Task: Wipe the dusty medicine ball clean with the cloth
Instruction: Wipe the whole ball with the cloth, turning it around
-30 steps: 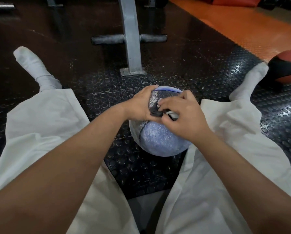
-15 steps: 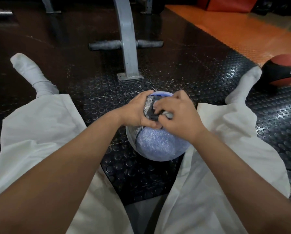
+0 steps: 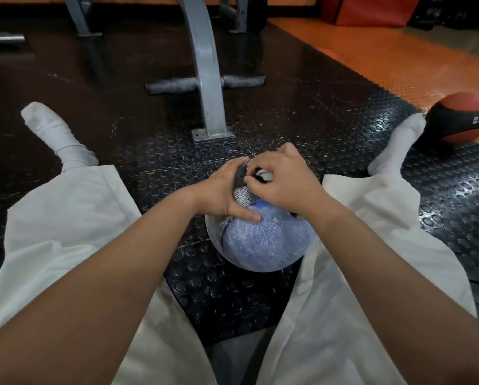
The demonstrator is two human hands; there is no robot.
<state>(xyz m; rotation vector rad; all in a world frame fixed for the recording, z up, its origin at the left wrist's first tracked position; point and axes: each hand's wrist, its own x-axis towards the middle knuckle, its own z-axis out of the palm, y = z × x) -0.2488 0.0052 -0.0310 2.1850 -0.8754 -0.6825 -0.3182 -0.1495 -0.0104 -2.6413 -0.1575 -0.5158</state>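
Medicine ball (image 3: 263, 240) sits on the floor (image 3: 160, 159) btw their legs. Right hand (image 3: 284, 186) pinches the cloth (image 3: 241, 176) up top, left hand (image 3: 223, 188) grips its dark edge. Dusty side's below the grip, facing them, so prob wipe downward.

White lettering on the black band of a red and black ball (image 3: 460, 118), lying on the floor at the far right. It appears to read "2 KG", seen at a slant and partly blurred. No other writing can be read.
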